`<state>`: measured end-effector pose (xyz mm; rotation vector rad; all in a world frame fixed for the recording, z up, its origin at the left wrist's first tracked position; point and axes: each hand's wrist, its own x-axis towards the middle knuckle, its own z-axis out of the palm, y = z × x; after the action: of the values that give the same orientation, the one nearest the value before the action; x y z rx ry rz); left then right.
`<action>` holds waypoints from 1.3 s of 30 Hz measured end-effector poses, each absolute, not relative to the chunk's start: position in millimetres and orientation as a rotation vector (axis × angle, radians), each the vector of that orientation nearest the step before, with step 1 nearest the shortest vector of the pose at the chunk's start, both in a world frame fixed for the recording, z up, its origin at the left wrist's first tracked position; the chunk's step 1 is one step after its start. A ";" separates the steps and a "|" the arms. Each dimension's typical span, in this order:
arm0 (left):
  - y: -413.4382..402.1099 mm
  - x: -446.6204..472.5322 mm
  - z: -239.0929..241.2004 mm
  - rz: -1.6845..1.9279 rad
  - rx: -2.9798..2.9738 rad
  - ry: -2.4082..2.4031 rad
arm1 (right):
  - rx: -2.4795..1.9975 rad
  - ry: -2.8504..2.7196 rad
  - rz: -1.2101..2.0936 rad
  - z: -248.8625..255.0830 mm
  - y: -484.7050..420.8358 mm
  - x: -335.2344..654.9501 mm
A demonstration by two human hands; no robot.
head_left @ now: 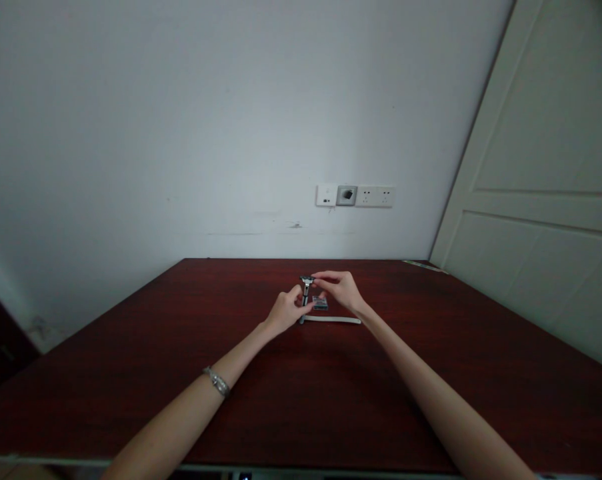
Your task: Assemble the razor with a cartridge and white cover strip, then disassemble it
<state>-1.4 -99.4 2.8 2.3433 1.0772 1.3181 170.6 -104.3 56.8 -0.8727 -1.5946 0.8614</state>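
Observation:
A razor stands roughly upright over the middle of the table, its wide dark head at the top and a dark and silver handle below. My left hand is closed around the handle from the left. From the right, my right hand has its thumb and fingertips pinched at the right end of the razor's head. Just beyond the handle sits a small clear case with dark parts inside, partly below my right fingers. A thin white strip lies crosswise on the table, nearer to me, its left end by the handle's bottom.
The dark red wooden table reaches back to a white wall with sockets. A pale panelled door stands along the right side. At the back right edge lies a thin flat strip. A bracelet is on my left wrist.

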 end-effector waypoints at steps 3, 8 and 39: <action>-101.1 -1.5 4.8 1.288 2.353 1.079 | -0.865 -1.616 0.854 57.9 -105.9 170.3; -101.0 -2.3 6.1 1.268 2.374 1.058 | -0.851 -1.631 0.848 59.1 -107.4 171.5; -99.5 -1.2 7.6 1.301 2.284 1.060 | -0.783 -1.679 0.875 54.5 -101.7 176.7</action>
<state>-1.2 -99.5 7.6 2.2842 1.0603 1.3012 176.7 -101.7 54.5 -0.7830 -1.6789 0.8749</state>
